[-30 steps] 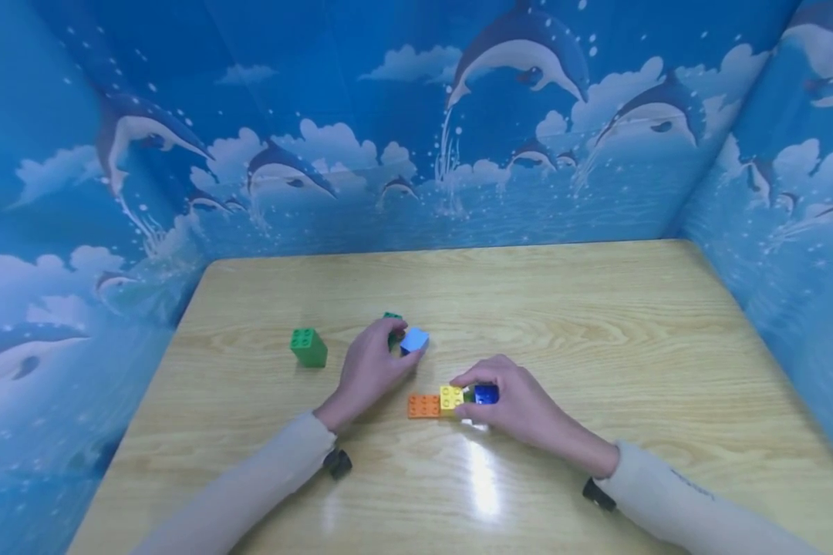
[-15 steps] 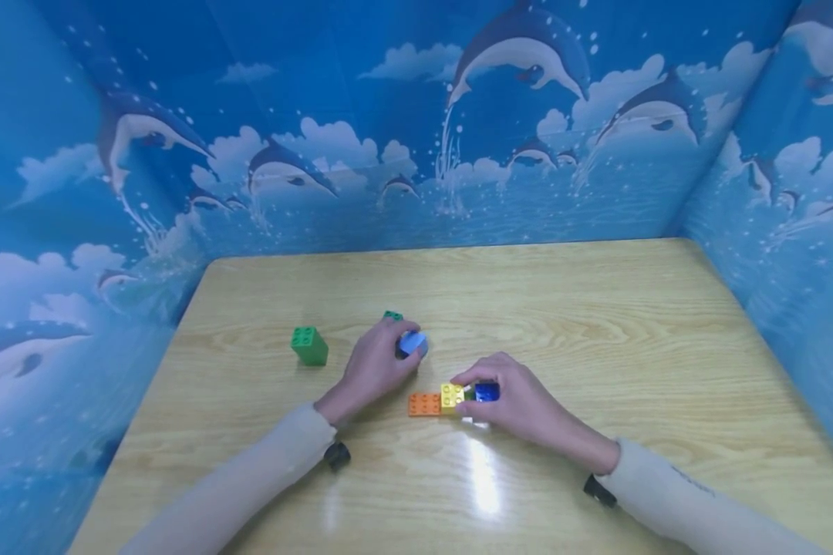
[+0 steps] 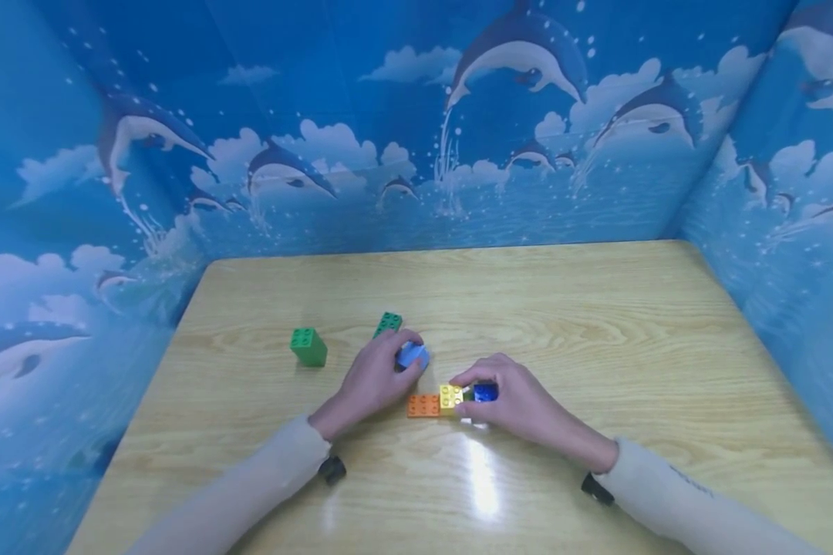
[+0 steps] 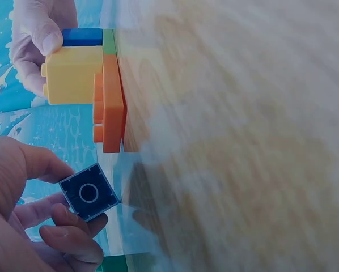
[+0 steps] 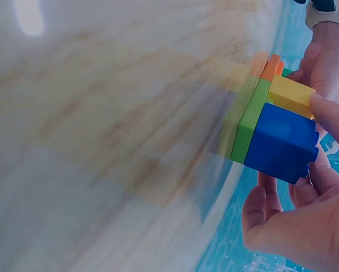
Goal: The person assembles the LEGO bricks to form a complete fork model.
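My left hand [image 3: 375, 376] pinches a blue brick [image 3: 413, 355] between thumb and fingers. The left wrist view shows this brick's hollow underside [image 4: 90, 192], tilted. Beside it lies a joined row: an orange flat brick [image 3: 423, 405], a light green flat brick [image 5: 250, 122], and on top a yellow brick [image 3: 451, 396] and a dark blue brick [image 5: 283, 139]. My right hand [image 3: 512, 397] grips the yellow brick from the right, thumb and finger on opposite sides. Most of the light green brick is hidden in the head view.
A dark green flat brick [image 3: 389, 323] lies just beyond my left hand. Farther left stands a tall green block [image 3: 309, 348]. The wooden table [image 3: 597, 308] meets a dolphin-printed cloth [image 3: 361, 208] at its back and sides.
My left hand has turned the blue brick and brought it slightly nearer to me and the orange brick. The dark green flat brick has become more exposed. My right hand stays in place.
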